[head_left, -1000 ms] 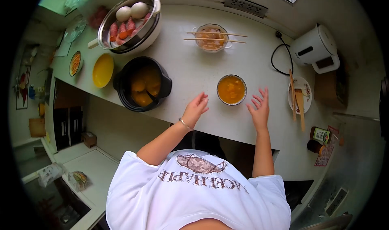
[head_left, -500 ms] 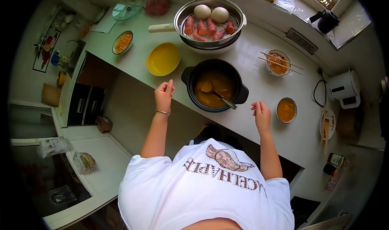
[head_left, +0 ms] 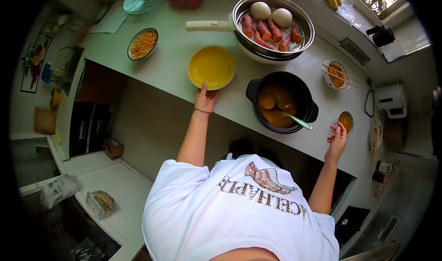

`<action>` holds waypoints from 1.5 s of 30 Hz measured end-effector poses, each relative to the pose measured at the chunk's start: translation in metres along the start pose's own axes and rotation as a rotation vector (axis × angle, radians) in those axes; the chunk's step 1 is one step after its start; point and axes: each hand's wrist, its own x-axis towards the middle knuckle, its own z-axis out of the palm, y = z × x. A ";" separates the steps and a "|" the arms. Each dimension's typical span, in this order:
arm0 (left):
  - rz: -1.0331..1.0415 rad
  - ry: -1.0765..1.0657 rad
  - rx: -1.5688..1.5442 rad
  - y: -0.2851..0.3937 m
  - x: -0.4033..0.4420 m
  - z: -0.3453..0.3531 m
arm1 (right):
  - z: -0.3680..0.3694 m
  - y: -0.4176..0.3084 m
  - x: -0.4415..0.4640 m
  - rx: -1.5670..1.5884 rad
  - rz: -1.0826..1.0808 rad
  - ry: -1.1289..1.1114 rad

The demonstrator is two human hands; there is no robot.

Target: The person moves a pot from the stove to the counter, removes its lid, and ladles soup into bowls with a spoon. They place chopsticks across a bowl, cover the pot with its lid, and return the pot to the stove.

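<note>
My left hand [head_left: 206,99] is at the near rim of a yellow bowl [head_left: 212,67], thumb over the edge and fingers below it. The bowl looks bare inside. My right hand [head_left: 337,143] hovers beside a small bowl of orange-brown soup [head_left: 346,122], fingers loosely bent and apart, and I see nothing in them. Between my hands stands a black pot [head_left: 282,131] of similar soup. A ladle [head_left: 294,118] rests in it, its handle leaning over the right rim.
Behind the pot, a steamer pan [head_left: 238,19] holds two eggs and several sweet potato pieces. Shredded food fills a bowl [head_left: 142,44] at left. Chopsticks [head_left: 340,74] lie across a white bowl [head_left: 331,83] at right. A white kettle-like appliance [head_left: 390,97] stands farther right.
My left hand has moved forward from the counter edge and taken the yellow bowl's rim. My right hand has come nearer the small soup bowl. The whole view has shifted.
</note>
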 end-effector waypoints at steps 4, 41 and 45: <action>-0.032 -0.026 -0.009 -0.001 0.003 -0.005 | 0.017 -0.015 -0.021 0.008 -0.042 -0.005; -0.634 -0.618 -0.122 -0.022 -0.166 0.180 | 0.129 -0.041 -0.024 0.593 -0.065 -0.362; -0.986 -0.832 -0.006 -0.040 -0.172 0.158 | 0.113 -0.083 -0.014 0.324 0.011 -0.288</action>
